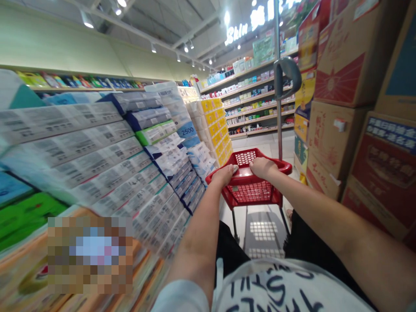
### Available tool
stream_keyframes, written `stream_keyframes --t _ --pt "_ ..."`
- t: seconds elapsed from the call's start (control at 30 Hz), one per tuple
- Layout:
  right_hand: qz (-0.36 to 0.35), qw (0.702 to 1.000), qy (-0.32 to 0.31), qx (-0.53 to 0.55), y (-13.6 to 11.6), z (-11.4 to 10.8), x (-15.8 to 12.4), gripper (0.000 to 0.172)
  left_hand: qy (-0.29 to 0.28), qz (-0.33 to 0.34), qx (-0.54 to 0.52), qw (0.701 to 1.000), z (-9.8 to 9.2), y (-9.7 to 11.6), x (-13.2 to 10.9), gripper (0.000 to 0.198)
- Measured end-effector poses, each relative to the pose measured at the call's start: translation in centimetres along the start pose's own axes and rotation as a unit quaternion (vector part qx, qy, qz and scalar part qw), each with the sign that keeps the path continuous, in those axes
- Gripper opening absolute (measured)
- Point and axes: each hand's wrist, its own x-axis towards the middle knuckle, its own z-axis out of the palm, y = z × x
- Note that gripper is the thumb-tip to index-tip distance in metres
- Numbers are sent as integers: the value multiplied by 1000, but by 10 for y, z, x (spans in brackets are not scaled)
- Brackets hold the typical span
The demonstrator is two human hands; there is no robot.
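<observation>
A red plastic shopping cart point(250, 193) with a meshed basket stands right in front of me. My left hand point(225, 175) is closed round the left part of its handle, and a small pale thing shows by the fingertips. Further right on the same handle, my right hand point(264, 168) is also closed, its fingers partly hidden behind the knuckles. The visible part of the basket shows only red mesh. From the cart's right side rises a grey metal pole point(279, 125) with a grey loop-shaped grip point(287, 78) on it.
Stacked tissue packs point(107, 151) line the aisle's left side, with yellow-and-white packs point(214, 130) beyond. Cardboard cartons point(341, 65) are piled high close on the right. Shelves of small goods point(256, 104) stand across the far end. Pale floor point(260, 141) runs ahead between them.
</observation>
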Motion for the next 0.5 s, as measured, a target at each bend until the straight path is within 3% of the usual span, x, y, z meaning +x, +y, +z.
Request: stream_keyframes --t 0.1,0.3,0.5 --pt "1 1000 6 9 1 0 0 39 2 25 12 1000 1 -1 -1 39" --pt "11 1000 21 17 2 4 2 40 29 0 -54 998 6 -7 -6 45" --pt "12 999 19 24 2 4 1 39 -4 14 38 999 2 0 -4 38"
